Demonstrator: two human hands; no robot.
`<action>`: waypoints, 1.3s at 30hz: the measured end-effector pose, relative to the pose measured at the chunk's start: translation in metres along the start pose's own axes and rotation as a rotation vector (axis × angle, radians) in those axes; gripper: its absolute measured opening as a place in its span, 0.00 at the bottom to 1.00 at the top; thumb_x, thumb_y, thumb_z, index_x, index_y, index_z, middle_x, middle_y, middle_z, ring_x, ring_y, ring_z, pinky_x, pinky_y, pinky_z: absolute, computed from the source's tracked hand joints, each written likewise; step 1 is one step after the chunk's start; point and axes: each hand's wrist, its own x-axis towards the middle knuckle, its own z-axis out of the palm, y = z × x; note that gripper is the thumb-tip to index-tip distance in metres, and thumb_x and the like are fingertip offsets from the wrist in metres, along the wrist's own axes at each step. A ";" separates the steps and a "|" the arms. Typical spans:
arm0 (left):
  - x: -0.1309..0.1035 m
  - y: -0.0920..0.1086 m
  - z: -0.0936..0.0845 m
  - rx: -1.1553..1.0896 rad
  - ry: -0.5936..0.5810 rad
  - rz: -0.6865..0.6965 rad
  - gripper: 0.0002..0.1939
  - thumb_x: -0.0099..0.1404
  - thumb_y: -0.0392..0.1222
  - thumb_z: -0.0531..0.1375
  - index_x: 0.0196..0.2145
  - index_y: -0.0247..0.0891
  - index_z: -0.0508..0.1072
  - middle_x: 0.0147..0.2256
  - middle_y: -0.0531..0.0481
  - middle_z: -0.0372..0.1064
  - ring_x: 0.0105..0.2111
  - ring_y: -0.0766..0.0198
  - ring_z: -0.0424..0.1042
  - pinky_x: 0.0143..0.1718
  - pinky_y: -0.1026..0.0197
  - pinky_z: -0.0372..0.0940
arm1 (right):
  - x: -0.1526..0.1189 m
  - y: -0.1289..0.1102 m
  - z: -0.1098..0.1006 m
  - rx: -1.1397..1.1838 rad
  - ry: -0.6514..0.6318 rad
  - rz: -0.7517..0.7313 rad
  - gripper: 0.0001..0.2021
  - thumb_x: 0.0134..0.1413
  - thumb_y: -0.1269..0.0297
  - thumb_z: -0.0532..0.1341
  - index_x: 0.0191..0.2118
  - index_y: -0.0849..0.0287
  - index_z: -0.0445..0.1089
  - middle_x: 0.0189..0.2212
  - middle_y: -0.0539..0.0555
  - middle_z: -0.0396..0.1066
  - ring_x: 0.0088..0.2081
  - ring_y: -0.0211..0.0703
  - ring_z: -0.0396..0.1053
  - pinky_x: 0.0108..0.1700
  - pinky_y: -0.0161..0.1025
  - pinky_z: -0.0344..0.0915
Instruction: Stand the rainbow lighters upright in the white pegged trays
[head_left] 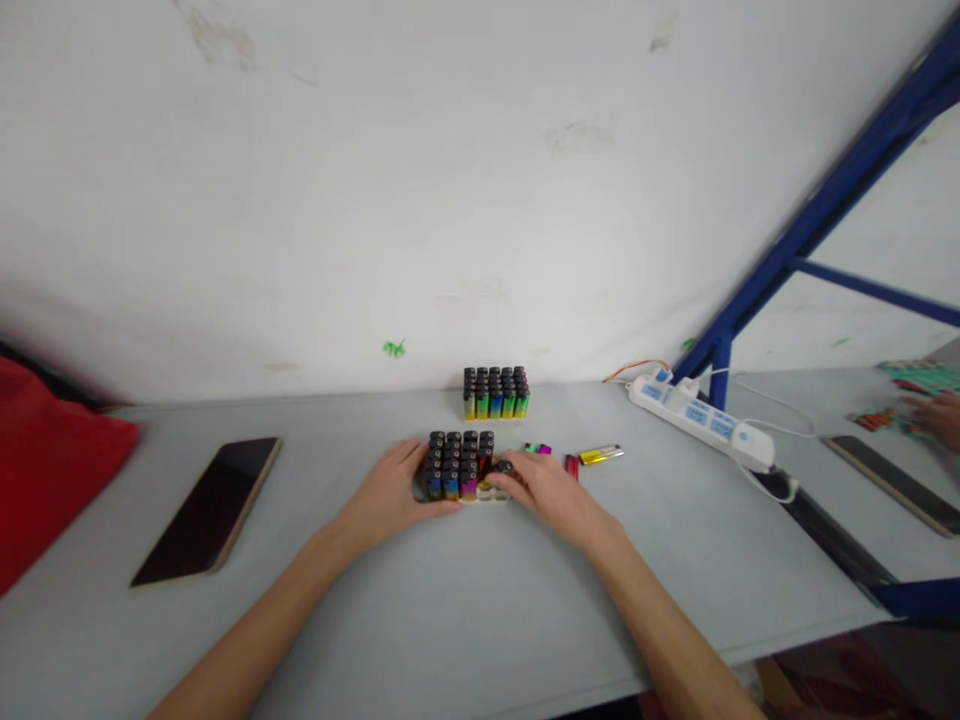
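A pale lighter tray (491, 496) stands on the table, filled with upright black-topped lighters (451, 480) in blue, purple and other colours. Some holes at its front right corner hold no lighter. My left hand (388, 492) grips the tray's left side, thumb along the front and fingers behind. At the right end my right hand (546, 490) pinches a lighter (504, 467) by its dark top, just over the holes; my fingers hide most of its body. Beside that hand lie a red lighter (572, 466), a yellow lighter (601, 455) and a partly hidden purple one.
A second block of upright lighters (496, 395) stands near the wall. Left are a phone (210, 510) and a red cloth-like item (52, 460). A white power strip (701, 418) and blue metal frame (795, 235) are on the right. Beyond it, another person's hand (937, 415) is near another phone (896, 482).
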 end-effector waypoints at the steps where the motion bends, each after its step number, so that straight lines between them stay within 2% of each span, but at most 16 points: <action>1: 0.000 -0.001 0.000 0.001 0.000 -0.001 0.34 0.61 0.65 0.80 0.56 0.43 0.81 0.57 0.38 0.85 0.60 0.35 0.83 0.69 0.36 0.75 | 0.002 -0.002 -0.001 -0.049 -0.026 -0.023 0.22 0.88 0.45 0.57 0.47 0.57 0.79 0.43 0.61 0.85 0.44 0.53 0.81 0.47 0.43 0.70; 5: 0.001 -0.001 0.001 0.010 -0.017 -0.012 0.32 0.61 0.66 0.80 0.53 0.43 0.82 0.55 0.38 0.85 0.59 0.36 0.83 0.68 0.35 0.75 | 0.009 -0.012 -0.010 -0.200 -0.078 -0.069 0.18 0.85 0.48 0.62 0.47 0.57 0.79 0.44 0.61 0.85 0.45 0.54 0.82 0.49 0.44 0.72; 10: 0.000 -0.001 -0.001 -0.005 -0.005 -0.026 0.34 0.58 0.65 0.81 0.54 0.44 0.83 0.54 0.38 0.86 0.57 0.35 0.83 0.65 0.35 0.77 | 0.017 -0.021 -0.015 -0.257 -0.134 -0.018 0.13 0.82 0.51 0.68 0.47 0.55 0.81 0.41 0.59 0.87 0.39 0.54 0.84 0.43 0.43 0.70; 14: 0.000 -0.003 -0.001 -0.027 0.014 0.003 0.34 0.59 0.64 0.80 0.57 0.46 0.83 0.56 0.40 0.86 0.59 0.36 0.83 0.66 0.36 0.77 | 0.022 -0.018 -0.014 -0.327 -0.125 0.129 0.23 0.73 0.40 0.74 0.34 0.55 0.81 0.31 0.59 0.84 0.32 0.54 0.80 0.36 0.42 0.62; 17: 0.001 -0.005 0.000 -0.013 0.025 -0.004 0.35 0.59 0.66 0.79 0.57 0.45 0.84 0.57 0.38 0.86 0.60 0.33 0.83 0.67 0.34 0.77 | 0.016 -0.001 -0.027 -0.196 -0.097 0.178 0.27 0.69 0.36 0.75 0.30 0.54 0.80 0.28 0.55 0.83 0.29 0.49 0.77 0.34 0.41 0.57; 20: 0.002 -0.005 0.001 -0.002 0.011 -0.016 0.37 0.59 0.68 0.78 0.57 0.43 0.83 0.57 0.34 0.85 0.60 0.30 0.83 0.67 0.31 0.77 | 0.004 0.027 -0.053 -0.051 0.015 0.204 0.23 0.77 0.41 0.69 0.35 0.54 0.82 0.30 0.52 0.83 0.31 0.46 0.76 0.37 0.40 0.62; 23: 0.002 -0.005 0.001 0.011 0.005 -0.021 0.37 0.58 0.68 0.78 0.57 0.42 0.83 0.58 0.32 0.85 0.61 0.28 0.83 0.69 0.28 0.76 | -0.003 0.054 -0.075 -0.002 0.027 0.195 0.14 0.73 0.51 0.73 0.51 0.55 0.86 0.39 0.55 0.87 0.37 0.48 0.80 0.45 0.43 0.72; 25: 0.002 -0.005 0.001 0.015 0.014 -0.022 0.37 0.58 0.68 0.78 0.57 0.43 0.83 0.59 0.32 0.85 0.61 0.28 0.83 0.69 0.28 0.75 | -0.002 0.066 -0.080 0.014 -0.038 0.118 0.21 0.66 0.57 0.78 0.61 0.54 0.84 0.53 0.60 0.87 0.48 0.53 0.84 0.55 0.48 0.77; 27: 0.003 -0.005 0.001 0.009 0.009 -0.028 0.37 0.58 0.67 0.78 0.57 0.43 0.83 0.59 0.33 0.85 0.62 0.28 0.83 0.70 0.29 0.75 | 0.001 0.073 -0.076 0.015 -0.120 0.019 0.28 0.62 0.61 0.81 0.66 0.52 0.82 0.64 0.64 0.83 0.61 0.58 0.82 0.68 0.55 0.75; 28: 0.003 -0.005 0.000 0.006 0.000 -0.033 0.37 0.58 0.67 0.78 0.58 0.43 0.83 0.59 0.33 0.85 0.63 0.28 0.83 0.70 0.29 0.75 | 0.003 0.075 -0.072 0.015 -0.153 -0.015 0.29 0.60 0.61 0.82 0.66 0.52 0.82 0.67 0.64 0.81 0.66 0.60 0.79 0.72 0.57 0.72; 30: 0.003 -0.006 -0.001 0.005 -0.016 -0.038 0.38 0.58 0.67 0.79 0.58 0.42 0.83 0.60 0.32 0.85 0.63 0.28 0.82 0.70 0.29 0.75 | 0.005 0.077 -0.064 0.016 -0.192 -0.039 0.29 0.60 0.60 0.84 0.65 0.52 0.83 0.67 0.64 0.81 0.69 0.62 0.77 0.75 0.58 0.69; 33: 0.002 -0.006 -0.002 0.008 -0.011 -0.022 0.38 0.59 0.67 0.78 0.59 0.43 0.82 0.61 0.33 0.85 0.63 0.29 0.83 0.71 0.28 0.75 | 0.003 0.079 -0.057 0.016 -0.205 -0.023 0.27 0.62 0.60 0.83 0.65 0.51 0.84 0.63 0.63 0.82 0.65 0.60 0.79 0.73 0.56 0.71; 36: 0.001 -0.008 -0.002 0.003 -0.002 -0.023 0.38 0.59 0.66 0.78 0.59 0.43 0.82 0.61 0.33 0.85 0.63 0.26 0.83 0.71 0.26 0.74 | -0.002 0.081 -0.060 0.046 -0.208 -0.017 0.27 0.63 0.62 0.82 0.66 0.52 0.84 0.61 0.62 0.82 0.63 0.59 0.79 0.71 0.55 0.72; 39: 0.001 -0.009 -0.001 -0.006 -0.002 -0.038 0.37 0.57 0.65 0.79 0.59 0.45 0.83 0.61 0.32 0.85 0.64 0.24 0.82 0.70 0.25 0.75 | -0.008 0.079 -0.062 0.090 -0.167 -0.027 0.28 0.67 0.57 0.80 0.69 0.52 0.82 0.63 0.63 0.80 0.65 0.59 0.77 0.73 0.56 0.71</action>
